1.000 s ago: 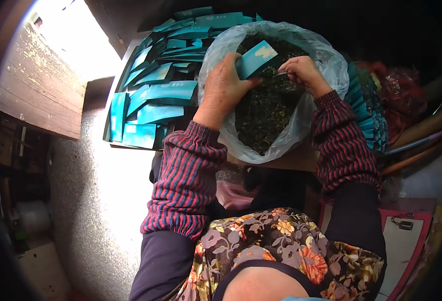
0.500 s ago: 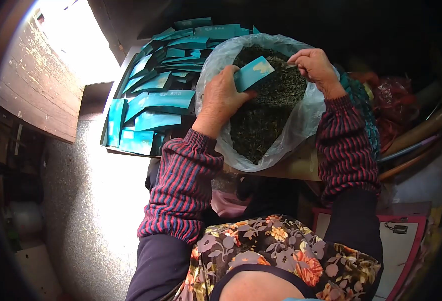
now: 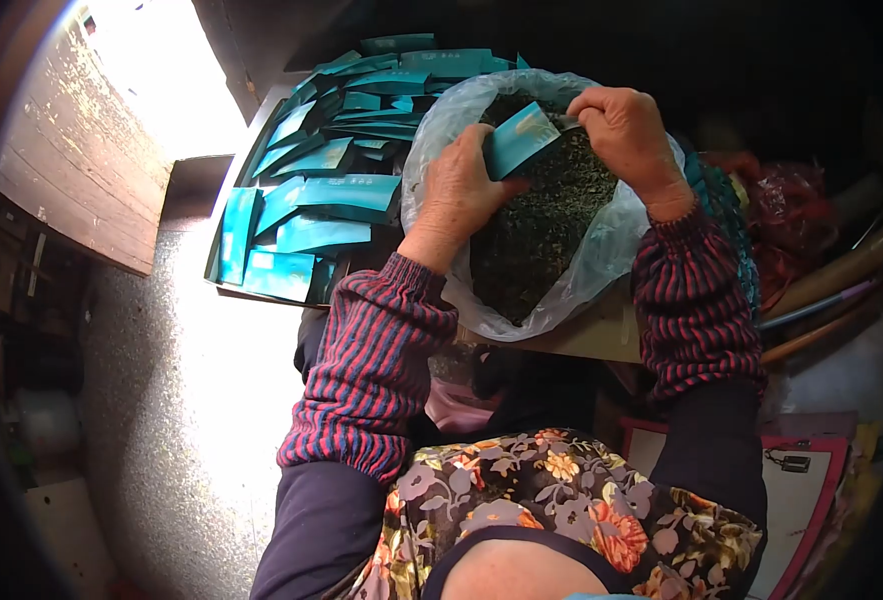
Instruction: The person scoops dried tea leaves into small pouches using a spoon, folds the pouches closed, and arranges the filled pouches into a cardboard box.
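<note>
My left hand [image 3: 461, 190] holds a teal packet [image 3: 521, 140] tilted over a clear plastic bag [image 3: 428, 140]. Dark dried leaves [image 3: 531, 240] fill the bag. Beside the packet's upper right end, my right hand [image 3: 628, 135] pinches a small light-coloured tool [image 3: 569, 123], mostly hidden by the fingers; its tip is close to the packet's end. Many teal packets [image 3: 323, 233] lie in a shallow box [image 3: 223, 287] to the left of the bag.
More teal packets [image 3: 726, 230] stand to the right of the bag, near red plastic [image 3: 789, 205]. Long curved handles [image 3: 831, 280] lie at the far right. A wooden board [image 3: 81, 160] is at the upper left.
My right hand first moved up and right over the leaves, then came back left to the packet's end with the small tool. My left hand still holds the packet.
</note>
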### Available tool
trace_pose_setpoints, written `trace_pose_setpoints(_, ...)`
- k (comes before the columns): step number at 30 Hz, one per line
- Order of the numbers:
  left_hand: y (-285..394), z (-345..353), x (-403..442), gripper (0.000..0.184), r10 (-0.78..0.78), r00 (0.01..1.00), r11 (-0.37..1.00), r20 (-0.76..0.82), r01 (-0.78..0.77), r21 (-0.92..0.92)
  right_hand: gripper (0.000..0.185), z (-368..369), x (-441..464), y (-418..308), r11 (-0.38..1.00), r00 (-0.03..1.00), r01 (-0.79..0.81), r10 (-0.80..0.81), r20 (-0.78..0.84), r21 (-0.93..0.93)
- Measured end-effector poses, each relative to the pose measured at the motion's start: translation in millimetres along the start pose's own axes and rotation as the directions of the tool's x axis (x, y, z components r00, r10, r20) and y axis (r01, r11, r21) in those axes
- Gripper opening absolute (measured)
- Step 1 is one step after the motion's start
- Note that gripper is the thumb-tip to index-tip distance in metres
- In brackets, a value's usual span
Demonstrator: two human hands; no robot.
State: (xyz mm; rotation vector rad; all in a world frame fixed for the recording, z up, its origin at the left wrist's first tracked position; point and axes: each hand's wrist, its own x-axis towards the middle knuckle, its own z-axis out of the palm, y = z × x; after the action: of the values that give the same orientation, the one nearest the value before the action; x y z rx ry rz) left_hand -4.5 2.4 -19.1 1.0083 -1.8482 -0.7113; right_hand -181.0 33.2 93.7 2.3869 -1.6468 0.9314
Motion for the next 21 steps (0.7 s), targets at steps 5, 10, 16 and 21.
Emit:
trace_pose_setpoints(5, 3, 1, -1, 0.067, -0.010, 1.000, 1.000, 0.000, 0.010, -0.004, 0.011, -1, -7, -2, 0.962, 0.992, 0.040, -0.071, -0.106, -0.270)
trace_pose_setpoints(10, 2, 2, 0, 0.068, -0.011, 1.000, 0.999, 0.008, 0.011, -0.032, 0.009, 3, -11, -16, 0.954, 0.990, 0.103, -0.125, -0.061, -0.281)
trace_pose_setpoints(16, 7, 1, -1, 0.067, -0.032, 0.999, 0.997, -0.015, 0.031, -0.072, 0.008, 1, -13, -18, 0.932, 0.983, 0.101, -0.147, -0.108, -0.348)
trace_pose_setpoints(21, 7, 2, -2, 0.068, -0.039, 0.999, 0.996, -0.002, 0.039, -0.083, 0.008, 3, -19, -23, 0.928, 0.981, 0.128, -0.170, -0.091, -0.349)
